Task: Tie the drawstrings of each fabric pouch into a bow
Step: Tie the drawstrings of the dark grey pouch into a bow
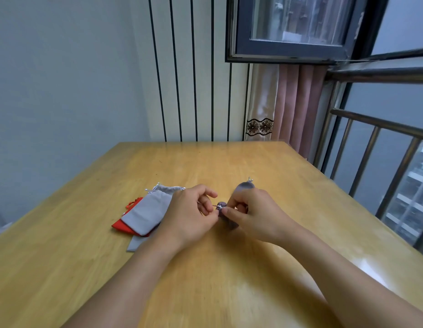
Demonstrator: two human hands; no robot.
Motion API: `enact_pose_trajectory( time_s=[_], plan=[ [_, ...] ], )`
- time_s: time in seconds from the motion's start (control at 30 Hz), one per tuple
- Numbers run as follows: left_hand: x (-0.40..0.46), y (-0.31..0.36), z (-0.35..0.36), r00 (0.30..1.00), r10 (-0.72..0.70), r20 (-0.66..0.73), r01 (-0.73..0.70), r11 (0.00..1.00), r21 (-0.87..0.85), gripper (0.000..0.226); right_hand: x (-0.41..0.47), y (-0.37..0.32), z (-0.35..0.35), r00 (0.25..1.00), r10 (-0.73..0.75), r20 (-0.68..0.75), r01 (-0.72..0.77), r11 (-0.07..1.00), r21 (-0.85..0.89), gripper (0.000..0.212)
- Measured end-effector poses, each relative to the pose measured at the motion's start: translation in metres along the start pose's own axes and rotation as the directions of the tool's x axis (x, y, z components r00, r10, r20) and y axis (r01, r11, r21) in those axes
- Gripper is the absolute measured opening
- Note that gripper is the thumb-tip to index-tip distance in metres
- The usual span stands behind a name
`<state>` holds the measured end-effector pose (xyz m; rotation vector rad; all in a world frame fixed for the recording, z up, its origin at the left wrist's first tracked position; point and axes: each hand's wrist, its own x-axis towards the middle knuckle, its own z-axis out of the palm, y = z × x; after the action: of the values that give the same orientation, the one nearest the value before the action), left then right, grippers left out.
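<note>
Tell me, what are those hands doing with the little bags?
A person is working on a small purple pouch at a wooden table. The left hand and the right hand each pinch its thin drawstrings at the gathered top, apparently tying them. To the left lies a pile: a grey pouch on top of a red pouch. Another purple pouch lies just behind the right hand.

Head view: single wide-angle camera, worn on the person's head; faces forward and down across wooden table (229, 268); close above both forearms; no second view.
</note>
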<state>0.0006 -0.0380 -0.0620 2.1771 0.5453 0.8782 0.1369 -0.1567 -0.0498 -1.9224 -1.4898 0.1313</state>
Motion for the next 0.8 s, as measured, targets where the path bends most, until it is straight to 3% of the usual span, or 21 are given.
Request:
enact_pose_trajectory(
  time_s=[0.1,0.2,0.37,0.47,0.57,0.8],
  plan=[
    [0.0012,-0.0025,-0.0028,0.999,0.039,0.036,-0.042,0.995,0.087,0.012,0.0009,0.0007,-0.0025,0.998,0.064,-0.015,-0.061,0.989,0.138,0.036],
    [0.0018,-0.0038,-0.0054,0.998,0.052,0.047,-0.057,0.993,0.107,0.004,0.0014,0.0029,-0.0038,0.996,0.089,-0.007,-0.086,0.983,0.162,0.032],
    [0.0004,0.0023,-0.0068,0.996,0.037,0.087,-0.041,0.998,0.043,0.013,0.0031,0.0052,-0.0056,0.993,0.109,0.051,-0.118,0.968,0.220,0.028],
    [-0.0002,0.0057,-0.0042,0.987,-0.020,0.158,0.049,0.981,-0.186,0.022,0.0033,0.0039,-0.0049,0.992,0.103,0.071,-0.116,0.967,0.225,0.029],
    [-0.0029,0.0041,-0.0005,0.974,-0.075,0.215,0.163,0.890,-0.426,0.024,0.0038,0.0049,-0.0044,0.993,0.086,0.082,-0.103,0.968,0.231,0.028],
    [-0.0030,0.0031,-0.0018,0.968,-0.113,0.226,0.219,0.822,-0.526,0.024,0.0044,0.0050,-0.0094,0.996,0.078,0.047,-0.086,0.975,0.203,0.025]
  ],
)
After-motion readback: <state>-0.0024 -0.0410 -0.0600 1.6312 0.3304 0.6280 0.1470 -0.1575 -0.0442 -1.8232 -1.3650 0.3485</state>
